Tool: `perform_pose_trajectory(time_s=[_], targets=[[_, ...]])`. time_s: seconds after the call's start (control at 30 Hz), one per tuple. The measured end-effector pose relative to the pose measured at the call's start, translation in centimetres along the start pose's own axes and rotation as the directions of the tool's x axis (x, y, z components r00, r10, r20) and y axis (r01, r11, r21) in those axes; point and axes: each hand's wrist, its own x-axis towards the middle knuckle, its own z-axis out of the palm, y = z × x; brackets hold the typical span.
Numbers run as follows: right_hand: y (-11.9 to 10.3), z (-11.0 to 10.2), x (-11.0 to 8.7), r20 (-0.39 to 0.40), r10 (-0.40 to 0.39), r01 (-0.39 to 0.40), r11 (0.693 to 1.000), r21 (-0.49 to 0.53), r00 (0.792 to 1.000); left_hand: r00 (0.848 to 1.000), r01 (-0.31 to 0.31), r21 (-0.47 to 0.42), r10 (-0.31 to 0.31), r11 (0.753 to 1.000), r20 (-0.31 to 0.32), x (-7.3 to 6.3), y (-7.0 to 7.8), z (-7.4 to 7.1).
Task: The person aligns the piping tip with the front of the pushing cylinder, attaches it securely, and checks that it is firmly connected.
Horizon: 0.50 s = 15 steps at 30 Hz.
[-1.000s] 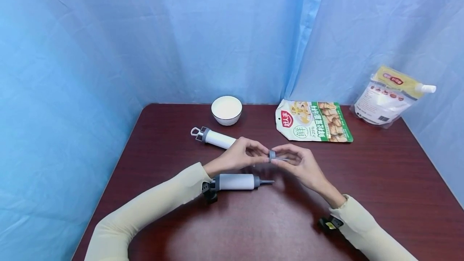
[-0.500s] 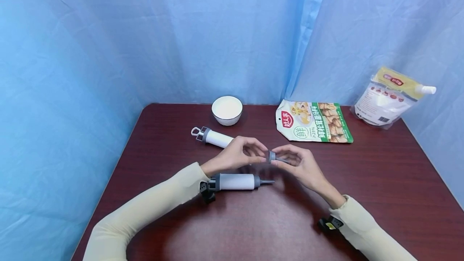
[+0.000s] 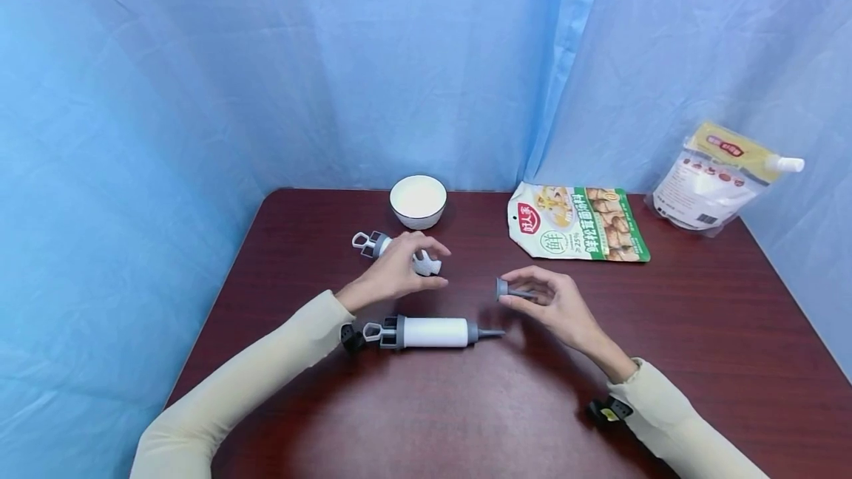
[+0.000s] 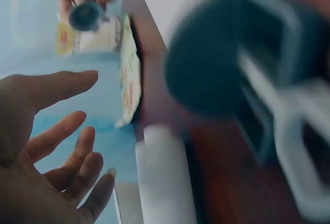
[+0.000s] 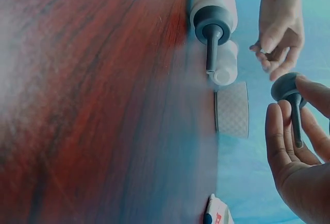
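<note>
head: left hand [image 3: 396, 269] gapes, right hand [image 3: 559, 307] pinches nozzle [image 3: 502, 289]

On the table [image 3: 452, 412], from the near syringe [image 3: 435, 333], the far syringe [image 3: 379, 243] lies at eleven o'clock, the bowl [image 3: 418, 199] at twelve, the packet [image 3: 579, 224], then the pouch [image 3: 707, 179], at two.

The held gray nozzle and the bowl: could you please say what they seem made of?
The held gray nozzle seems plastic, fairly matte, by its even color and smooth molded shape. The bowl is perhaps glazed ceramic: white, with a thin dark rim; plastic is possible.
</note>
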Motion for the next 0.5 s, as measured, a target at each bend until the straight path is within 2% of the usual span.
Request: perform_pose_trajectory(time_s=[0.1,0.2,0.5], targets=[[0.1,0.0,0.0,0.004,-0.005,0.005,1.0,-0.005,1.0,1.0,-0.002,0.114,0.006,0.994,-0.029,-0.4,-0.9,-0.8],[0.2,0.0,0.0,0.007,-0.01,0.01,1.0,-0.015,1.0,0.999,0.01,0.187,-0.002,0.982,-0.043,-0.6,-1.8,-1.5],[0.3,0.2,-0.1,0.005,-0.003,0.004,1.0,-0.018,1.0,0.999,0.041,0.302,-0.04,0.952,-0.007,-0.7,-4.5,-2.7]])
